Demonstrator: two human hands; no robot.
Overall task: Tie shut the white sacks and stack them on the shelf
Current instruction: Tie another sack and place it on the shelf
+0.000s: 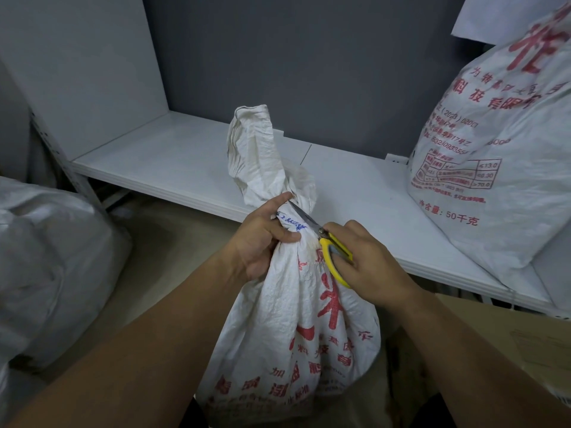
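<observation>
A white woven sack (290, 329) with red print stands upright in front of me, its top bunched into a neck. My left hand (262, 239) grips that neck from the left. My right hand (367, 267) holds yellow-handled scissors (327, 245), whose blades point up and left against the neck, just above my left thumb. Above my hands the crumpled loose top of the sack (256, 156) stands up. Behind it runs the white shelf (173, 159).
A second, larger white sack (500, 156) with red print leans on the shelf at the right. Another white bag (52, 264) bulges at the left on the floor. A cardboard box (509, 335) lies at the lower right. The shelf's back wall is dark grey.
</observation>
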